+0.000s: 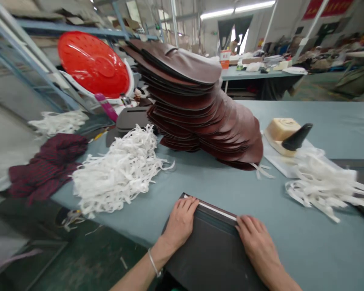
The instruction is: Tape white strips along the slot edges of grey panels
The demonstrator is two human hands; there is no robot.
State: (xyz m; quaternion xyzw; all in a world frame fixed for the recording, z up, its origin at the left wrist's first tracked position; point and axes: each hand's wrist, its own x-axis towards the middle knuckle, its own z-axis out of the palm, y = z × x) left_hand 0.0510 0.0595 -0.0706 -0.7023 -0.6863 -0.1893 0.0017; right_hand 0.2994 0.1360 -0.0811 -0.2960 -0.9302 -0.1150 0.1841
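Note:
A dark flat leather piece lies on the grey-blue table right in front of me. A thin white strip runs along its far edge. My left hand lies on the piece's far left corner, fingers stretched flat over the strip's left end. At the strip's right end rests my right hand, fingers curled down and pressing on the edge. Neither hand lifts anything.
A tall leaning stack of brown leather pieces stands behind. Piles of white strips lie at left and right. A tan block with a black cone tool, a red fan and dark red cloth surround them.

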